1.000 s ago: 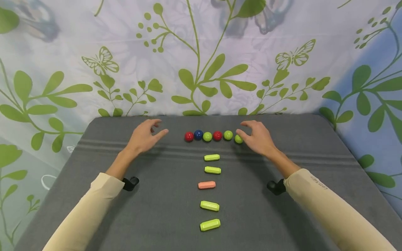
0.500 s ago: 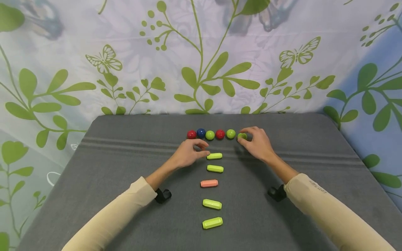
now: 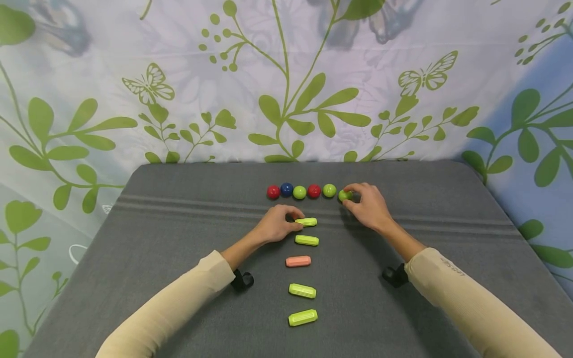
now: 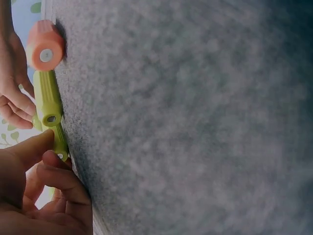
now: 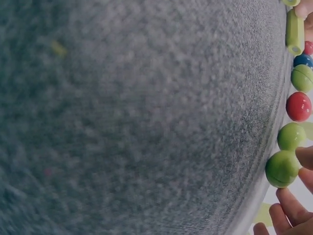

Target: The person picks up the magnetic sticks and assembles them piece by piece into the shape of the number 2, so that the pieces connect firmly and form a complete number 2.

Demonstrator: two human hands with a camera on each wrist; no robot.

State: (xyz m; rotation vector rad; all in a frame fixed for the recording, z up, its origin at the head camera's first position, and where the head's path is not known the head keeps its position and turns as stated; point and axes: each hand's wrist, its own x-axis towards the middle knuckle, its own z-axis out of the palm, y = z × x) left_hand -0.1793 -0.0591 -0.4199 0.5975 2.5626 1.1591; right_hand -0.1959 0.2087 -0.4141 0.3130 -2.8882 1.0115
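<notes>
At the far end of the column of rods, my left hand [image 3: 274,224] has thumb and index finger on the left end of a yellow-green rod [image 3: 309,222]. The left wrist view shows a metal disc in the end of this ribbed rod [image 4: 59,144], between the fingertips. My right hand [image 3: 369,206] pinches the rightmost green ball [image 3: 343,195] of the row. Seen from the right wrist, thumb and fingers meet the glossy green ball [image 5: 280,169] from one side. Part of it is hidden by the fingertips in the head view.
Left of the held ball lie another green ball [image 3: 329,190], a red ball [image 3: 314,191], a green, a blue [image 3: 286,189] and a red one. Nearer me are several yellow-green rods [image 3: 302,291] and an orange rod [image 3: 298,261]. A patterned cloth [image 3: 215,99] hangs behind the grey table [image 3: 179,308].
My left hand has come from the table's left side across to the far yellow-green rod and pinched its end. My right hand has closed its fingertips on the rightmost green ball.
</notes>
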